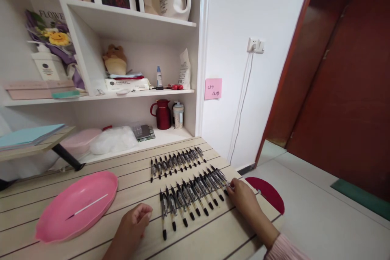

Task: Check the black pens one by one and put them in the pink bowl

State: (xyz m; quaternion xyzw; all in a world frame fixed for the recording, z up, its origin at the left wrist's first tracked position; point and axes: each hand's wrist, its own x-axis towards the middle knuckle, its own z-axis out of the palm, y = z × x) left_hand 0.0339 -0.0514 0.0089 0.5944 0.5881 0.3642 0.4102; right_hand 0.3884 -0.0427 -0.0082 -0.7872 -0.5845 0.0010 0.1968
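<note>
My right hand is at the right end of the nearer row of pens, its thumb and fingers closed on the end of the last pen. Black-capped pens with clear barrels lie side by side in this row, slanted on the table. Behind it lies a second row of similar pens. My left hand rests left of the nearer row, fingers curled in with nothing seen in them. On the left, a pink tray holds a thin white stick with a dark tip, perhaps a pen refill.
White shelves stand behind the table, with a red jug and a pale cup on the lowest one. A small raised stand is at the left. Beyond the table's right edge is a red round seat.
</note>
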